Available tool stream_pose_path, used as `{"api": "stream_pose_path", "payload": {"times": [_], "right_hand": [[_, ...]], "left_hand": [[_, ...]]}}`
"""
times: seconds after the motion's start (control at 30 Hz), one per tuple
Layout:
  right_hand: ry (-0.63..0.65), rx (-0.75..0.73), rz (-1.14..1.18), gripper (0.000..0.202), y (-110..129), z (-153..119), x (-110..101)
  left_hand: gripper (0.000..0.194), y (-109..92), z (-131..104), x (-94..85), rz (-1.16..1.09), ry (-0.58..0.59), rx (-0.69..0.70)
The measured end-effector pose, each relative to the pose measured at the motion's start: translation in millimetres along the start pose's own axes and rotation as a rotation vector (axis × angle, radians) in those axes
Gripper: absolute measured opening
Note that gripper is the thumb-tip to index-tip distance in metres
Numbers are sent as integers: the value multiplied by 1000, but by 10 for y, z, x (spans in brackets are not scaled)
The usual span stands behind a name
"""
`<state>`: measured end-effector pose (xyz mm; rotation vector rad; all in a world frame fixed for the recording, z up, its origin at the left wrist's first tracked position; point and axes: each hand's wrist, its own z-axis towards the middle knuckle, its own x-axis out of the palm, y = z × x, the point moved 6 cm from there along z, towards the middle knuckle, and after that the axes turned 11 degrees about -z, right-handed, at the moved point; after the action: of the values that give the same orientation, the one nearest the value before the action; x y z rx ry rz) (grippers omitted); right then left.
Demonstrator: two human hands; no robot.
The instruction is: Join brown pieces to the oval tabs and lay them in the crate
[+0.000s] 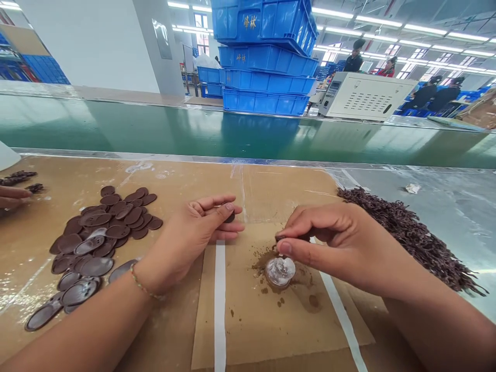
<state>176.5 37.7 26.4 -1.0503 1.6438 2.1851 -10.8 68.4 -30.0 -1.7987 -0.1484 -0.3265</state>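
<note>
My left hand (213,222) pinches a small dark brown piece (230,217) between thumb and fingers; most of it is hidden, so its full shape cannot be seen. My right hand (321,237) holds a small dark piece (279,238) at the tips of thumb and forefinger, just above a small clear container (280,272). Brown stains and drips surround that container on a cardboard sheet (259,330). To the left of my left hand lies a heap of flat brown oval pieces (112,222). Beside my right forearm is a pile of thin, dark brown strips (403,232).
White tape strips (220,310) run along the cardboard. Beyond the table stretches a green conveyor belt (163,129), with stacked blue crates (267,77) and a beige machine (368,95) behind it. Another person's hand (13,196) is at the left edge, near dark strips.
</note>
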Motion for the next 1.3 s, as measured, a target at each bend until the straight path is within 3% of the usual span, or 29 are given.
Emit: {"api": "stream_pose_path", "payload": {"times": [0.13, 0.2, 0.53, 0.73, 0.87, 1.17, 1.3], "right_hand": [[-177, -49, 153, 4, 6, 5, -79], [-200, -71, 227, 4, 21, 24, -70], [-94, -27, 323, 9, 57, 108, 124], [-143, -66, 300, 8, 60, 135, 86], [-188, -65, 302, 10, 60, 139, 58], [-110, -60, 418, 2, 77, 107, 119], [-137, -92, 307, 3, 87, 88, 94]], "left_hand": [[32, 41, -98, 135, -85, 99, -125], [30, 67, -149, 196, -112, 143, -187], [29, 122, -268, 352, -180, 329, -238], [29, 86, -305, 371, -294, 375, -274], [43, 51, -319, 377, -348, 452, -257], [40, 55, -303, 379, -304, 477, -235], [41, 60, -313, 375, -320, 480, -245]]}}
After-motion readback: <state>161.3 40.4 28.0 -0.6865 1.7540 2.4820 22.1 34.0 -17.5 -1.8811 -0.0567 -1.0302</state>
